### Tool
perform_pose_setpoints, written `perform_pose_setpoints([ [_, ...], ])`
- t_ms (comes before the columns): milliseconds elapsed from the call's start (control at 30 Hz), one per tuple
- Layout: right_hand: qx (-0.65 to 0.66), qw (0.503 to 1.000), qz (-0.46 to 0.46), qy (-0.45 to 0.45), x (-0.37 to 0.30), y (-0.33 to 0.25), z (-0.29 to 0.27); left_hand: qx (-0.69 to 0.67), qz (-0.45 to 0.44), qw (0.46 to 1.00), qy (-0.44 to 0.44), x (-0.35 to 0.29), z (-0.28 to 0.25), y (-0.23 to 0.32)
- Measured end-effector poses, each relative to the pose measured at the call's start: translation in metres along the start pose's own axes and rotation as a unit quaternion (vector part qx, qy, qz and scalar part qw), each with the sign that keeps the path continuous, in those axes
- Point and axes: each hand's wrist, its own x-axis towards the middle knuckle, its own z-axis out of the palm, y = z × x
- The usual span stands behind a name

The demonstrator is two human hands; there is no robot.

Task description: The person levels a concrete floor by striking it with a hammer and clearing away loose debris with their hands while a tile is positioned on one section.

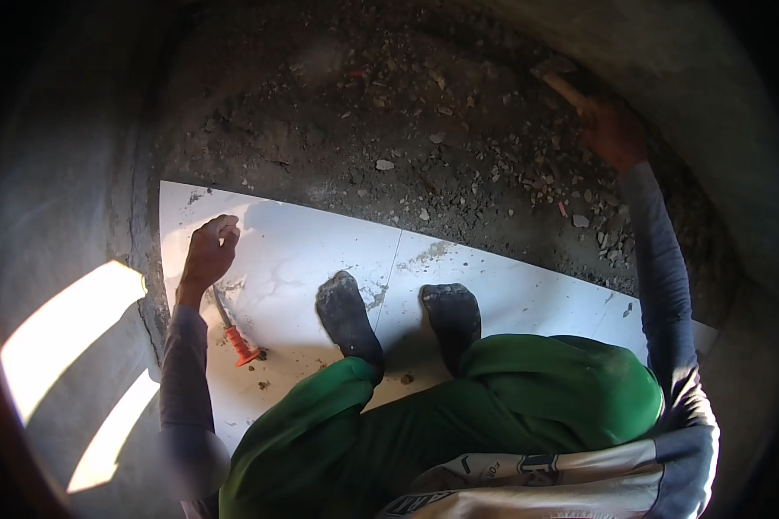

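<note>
My left hand [209,253] is over the white floor tiles [294,233] near the left wall, its fingers loosely bent, the thumb apart and nothing visible in it. Just below that hand a chisel [240,342] with an orange grip and a metal shaft lies on the tile. At the far right my right arm is stretched out over the rubble. My right hand [613,134] is closed round the wooden handle of a hammer [566,91]; its head is dim and hard to make out against the dark ground.
Beyond the tile edge spreads rough dark ground [320,130] strewn with stone chips and loose debris. A grey wall [69,208] with bright sun patches stands at left; another wall [701,95] curves along the right. My feet [346,311] in dark socks rest on the tiles.
</note>
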Motion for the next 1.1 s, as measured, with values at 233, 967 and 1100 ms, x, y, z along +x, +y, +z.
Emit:
perform_pose_setpoints([
  [233,0.022,0.996,-0.081,-0.009,-0.037,-0.124,0.012,0.009,0.061,0.972,0.225,0.097,0.073,0.045],
  [967,0.074,0.997,0.0,-0.009,-0.038,-0.074,-0.029,-0.155,0.321,0.928,0.111,0.186,0.151,0.279],
  [1100,0.065,0.992,-0.102,0.047,0.072,-0.117,-0.002,-0.13,0.359,0.922,0.055,0.136,0.147,0.282],
])
